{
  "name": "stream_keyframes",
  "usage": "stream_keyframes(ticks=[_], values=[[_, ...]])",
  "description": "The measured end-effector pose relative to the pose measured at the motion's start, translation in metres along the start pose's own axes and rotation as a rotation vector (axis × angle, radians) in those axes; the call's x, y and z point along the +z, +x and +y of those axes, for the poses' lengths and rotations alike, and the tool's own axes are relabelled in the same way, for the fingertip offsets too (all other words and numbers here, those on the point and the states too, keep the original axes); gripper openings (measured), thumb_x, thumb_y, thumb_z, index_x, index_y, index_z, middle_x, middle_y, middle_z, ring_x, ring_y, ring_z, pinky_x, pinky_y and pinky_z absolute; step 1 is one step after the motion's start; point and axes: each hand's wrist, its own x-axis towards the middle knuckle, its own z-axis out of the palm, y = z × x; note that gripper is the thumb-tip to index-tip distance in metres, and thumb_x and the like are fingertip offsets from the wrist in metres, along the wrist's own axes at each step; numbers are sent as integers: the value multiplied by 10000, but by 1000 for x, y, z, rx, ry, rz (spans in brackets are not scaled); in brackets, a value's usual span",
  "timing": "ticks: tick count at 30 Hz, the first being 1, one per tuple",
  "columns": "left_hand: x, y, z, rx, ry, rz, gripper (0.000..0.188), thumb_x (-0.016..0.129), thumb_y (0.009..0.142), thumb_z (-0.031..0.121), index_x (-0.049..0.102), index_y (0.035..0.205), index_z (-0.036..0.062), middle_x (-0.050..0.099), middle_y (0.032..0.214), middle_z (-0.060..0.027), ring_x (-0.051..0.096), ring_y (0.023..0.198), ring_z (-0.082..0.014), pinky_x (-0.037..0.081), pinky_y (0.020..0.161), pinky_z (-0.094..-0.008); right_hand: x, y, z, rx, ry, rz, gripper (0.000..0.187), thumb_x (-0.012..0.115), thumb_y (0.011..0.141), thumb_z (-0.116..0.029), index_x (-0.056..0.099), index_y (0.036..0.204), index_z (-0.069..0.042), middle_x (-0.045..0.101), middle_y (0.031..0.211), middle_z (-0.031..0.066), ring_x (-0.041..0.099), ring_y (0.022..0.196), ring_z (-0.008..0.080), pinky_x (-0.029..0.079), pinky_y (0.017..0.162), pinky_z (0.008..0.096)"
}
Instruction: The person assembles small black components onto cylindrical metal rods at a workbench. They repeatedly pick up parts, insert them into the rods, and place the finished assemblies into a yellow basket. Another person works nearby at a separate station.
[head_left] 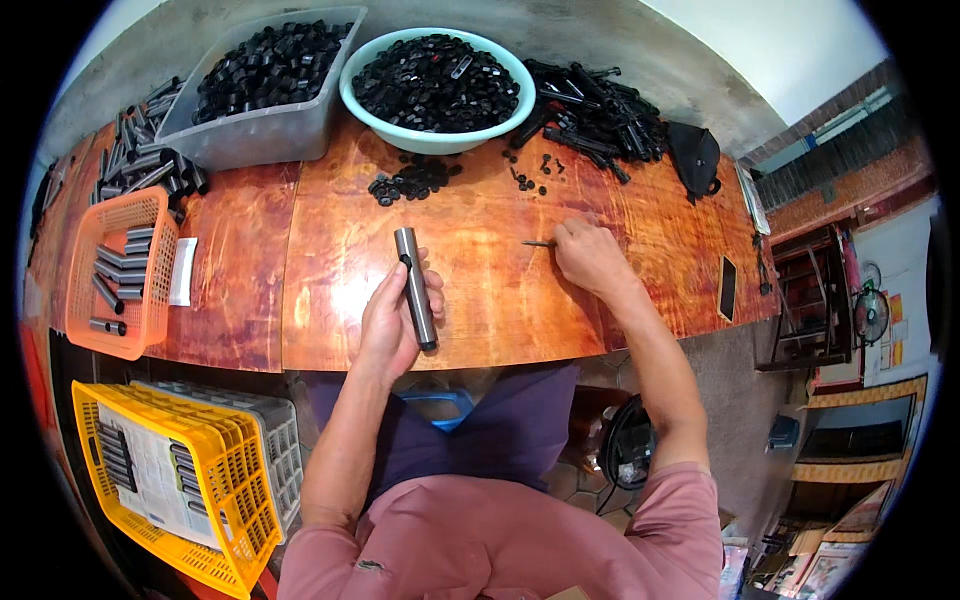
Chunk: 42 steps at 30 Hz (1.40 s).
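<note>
Glossy wooden table is running along a grey wall; a pale teal basin and a clear bin are standing at its back, holding black parts. Left hand is gripping a grey metal tube over the near table — thumb and fingers closing on opposite sides. Right hand is pinching a thin dark rod with bunched fingers — its free end is pointing left, toward the tube, well apart.
</note>
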Motion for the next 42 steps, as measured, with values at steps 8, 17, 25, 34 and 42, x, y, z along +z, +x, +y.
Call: stream_keyframes(ticks=[8, 17, 25, 34, 42], values=[[-8, -4, -2, 42, -18, -31, 439, 442, 1080, 348, 462, 1422, 72, 611, 969, -80, 585, 775, -180, 493, 707, -348, -30, 12, -117, 511, 1511, 405, 200, 581, 982, -10, 554, 1176, 25, 644, 954, 129, 712, 826, 222, 593, 722, 322], [-1, -6, 1, 63, 27, -54, 406, 441, 1091, 288, 472, 1423, 57, 634, 997, -69, 616, 787, -162, 533, 726, -342, -16, 26, -204, 252, 1233, 628, 107, 559, 1009, -3, 605, 1097, 38, 701, 1070, 154, 721, 862, 197, 593, 740, 305], [-2, -5, 0, 82, -3, -36, 329, 457, 1089, 227, 477, 1371, 59, 636, 999, -83, 621, 813, -160, 540, 743, -328, -25, 29, -201, 121, 895, 667, 131, 615, 952, 32, 623, 1082, 18, 701, 1022, 156, 711, 747, 219, 578, 641, 308], [5, -8, 3, 90, 12, -29, 374, 494, 1082, 244, 456, 1406, 62, 618, 928, -61, 607, 732, -146, 539, 673, -297, -19, 30, -205, 179, 934, 696, 111, 625, 961, 20, 621, 1072, 16, 700, 945, 129, 688, 654, 166, 565, 585, 285], [-1, -8, 0, 98, 58, -50, 449, 547, 1059, 316, 453, 1413, 57, 582, 866, -38, 528, 657, -133, 453, 605, -290, -1, 31, -205, 260, 1100, 742, 57, 598, 986, 11, 609, 1041, 21, 711, 940, 130, 704, 700, 164, 588, 642, 286]])
